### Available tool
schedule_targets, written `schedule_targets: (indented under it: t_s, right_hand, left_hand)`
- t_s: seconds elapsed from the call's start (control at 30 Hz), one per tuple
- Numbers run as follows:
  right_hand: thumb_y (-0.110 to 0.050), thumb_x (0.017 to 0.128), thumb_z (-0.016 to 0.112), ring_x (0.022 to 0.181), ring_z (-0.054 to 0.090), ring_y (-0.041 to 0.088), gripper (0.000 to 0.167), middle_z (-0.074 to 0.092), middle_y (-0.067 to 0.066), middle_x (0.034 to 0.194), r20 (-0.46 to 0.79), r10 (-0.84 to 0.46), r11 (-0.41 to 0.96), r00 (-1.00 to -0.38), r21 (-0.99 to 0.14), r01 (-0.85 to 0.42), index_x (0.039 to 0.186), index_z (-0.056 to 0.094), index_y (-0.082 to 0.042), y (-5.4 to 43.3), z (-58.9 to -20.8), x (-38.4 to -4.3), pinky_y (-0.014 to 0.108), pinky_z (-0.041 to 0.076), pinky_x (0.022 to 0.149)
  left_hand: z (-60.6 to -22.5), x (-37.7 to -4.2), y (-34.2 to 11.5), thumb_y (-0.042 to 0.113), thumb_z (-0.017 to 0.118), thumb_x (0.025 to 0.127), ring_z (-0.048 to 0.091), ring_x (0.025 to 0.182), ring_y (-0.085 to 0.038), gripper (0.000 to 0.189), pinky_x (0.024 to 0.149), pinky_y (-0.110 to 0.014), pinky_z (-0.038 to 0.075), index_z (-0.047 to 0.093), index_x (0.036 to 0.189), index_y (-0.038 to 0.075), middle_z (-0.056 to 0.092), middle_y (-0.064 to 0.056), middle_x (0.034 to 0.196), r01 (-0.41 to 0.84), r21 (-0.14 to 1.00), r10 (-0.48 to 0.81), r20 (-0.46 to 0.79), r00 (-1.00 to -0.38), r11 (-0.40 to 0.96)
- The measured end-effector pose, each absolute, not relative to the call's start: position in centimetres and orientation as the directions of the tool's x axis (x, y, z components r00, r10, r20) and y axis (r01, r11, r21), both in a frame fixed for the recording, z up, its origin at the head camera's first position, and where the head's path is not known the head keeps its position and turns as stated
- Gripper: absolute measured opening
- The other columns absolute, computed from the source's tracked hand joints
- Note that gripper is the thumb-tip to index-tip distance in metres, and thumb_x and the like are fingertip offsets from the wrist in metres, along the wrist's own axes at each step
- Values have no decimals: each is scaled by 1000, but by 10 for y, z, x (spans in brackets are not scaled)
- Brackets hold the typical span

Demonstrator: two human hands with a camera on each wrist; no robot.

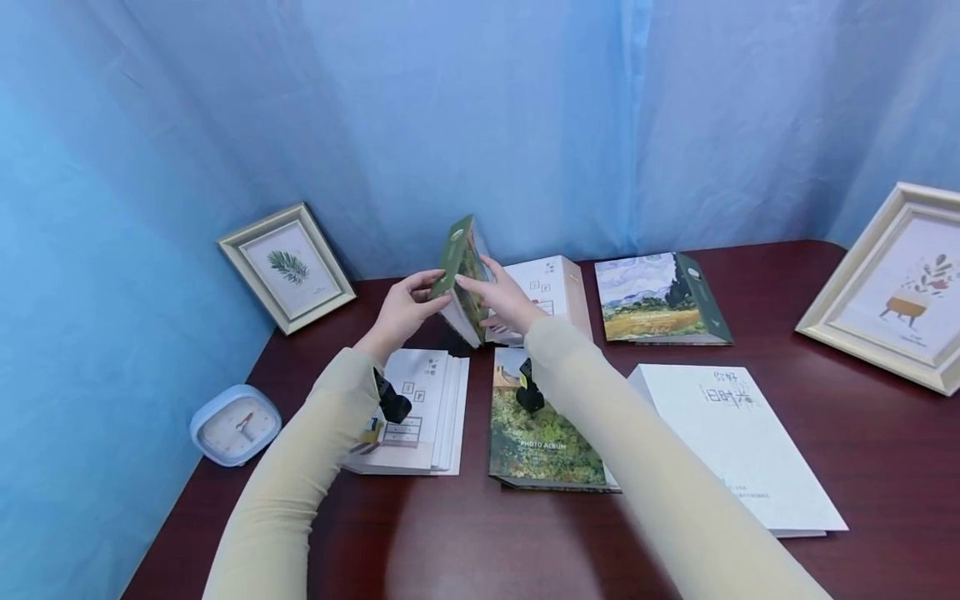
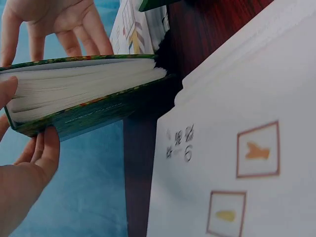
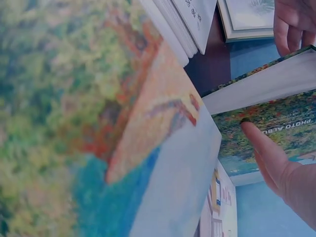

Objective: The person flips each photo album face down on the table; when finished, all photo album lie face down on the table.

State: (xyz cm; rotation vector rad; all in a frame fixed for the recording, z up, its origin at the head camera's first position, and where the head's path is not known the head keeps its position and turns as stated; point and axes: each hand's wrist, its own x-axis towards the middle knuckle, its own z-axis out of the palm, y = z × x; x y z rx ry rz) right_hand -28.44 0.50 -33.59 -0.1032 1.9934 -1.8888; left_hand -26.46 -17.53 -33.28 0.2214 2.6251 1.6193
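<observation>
A green photo album with a painted cover stands tilted on its edge at the back of the table, its page edges showing in the left wrist view. My left hand holds it from the left, thumb at the page edges and fingers under the lower cover. From the other side, my right hand rests nearly straight fingers against the painted cover, which reads "PHOTO ALBUM" in the right wrist view. Behind my right hand lies a white album with small drawings.
Nearer lie a stack of white albums, a green painted album and a white album with grey lettering. A landscape album is at the back right. Picture frames flank the table; a blue clock stands left.
</observation>
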Motion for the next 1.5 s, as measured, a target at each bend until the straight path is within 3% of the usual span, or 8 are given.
schedule_targets:
  t_s: [0.27, 0.53, 0.83, 1.2, 1.5]
  right_hand:
    - [-40, 93, 58, 139, 27, 42, 77, 6, 6, 160, -204, -328, 83, -922, -979, 188, 153, 8, -34, 7, -334, -284, 56, 44, 97]
    - [-37, 96, 53, 140, 24, 42, 70, 9, 7, 159, -193, -337, 90, -922, -981, 172, 153, 12, -32, 8, -333, -281, 56, 45, 95]
    - [-34, 99, 49, 138, 29, 41, 62, 14, 7, 158, -174, -354, 55, -919, -985, 165, 152, 16, -35, 10, -335, -279, 57, 45, 94]
    - [-25, 100, 46, 139, 27, 43, 60, 14, 8, 158, -195, -322, -65, -926, -972, 227, 152, 17, -33, 15, -343, -276, 60, 41, 97]
    - [-18, 101, 43, 140, 24, 42, 62, 12, 12, 158, -190, -345, -164, -919, -952, 259, 153, 12, -28, 14, -343, -274, 54, 42, 99]
  left_hand:
    - [-348, -264, -171, 10, 59, 94, 52, 117, -31, 54, 96, -46, 47, 40, 145, 14, 45, -14, 138, 144, 931, 213, 74, -974, 335]
    - [-353, -266, -167, 1, 49, 97, 45, 129, -32, 58, 97, -50, 45, 30, 149, 16, 37, -16, 144, 71, 983, 265, 24, -964, 169]
    - [-358, -266, -169, -3, 43, 98, 43, 131, -33, 58, 97, -51, 44, 28, 150, 19, 32, -15, 149, 66, 989, 290, 25, -957, 131]
    - [-356, -266, -162, -2, 45, 98, 49, 127, -29, 52, 96, -47, 46, 38, 146, 17, 43, -13, 144, 97, 974, 265, 40, -963, 206]
    - [-348, -267, -164, 1, 47, 98, 49, 128, -26, 46, 95, -48, 47, 45, 142, 15, 46, -10, 144, 106, 952, 263, 27, -964, 288]
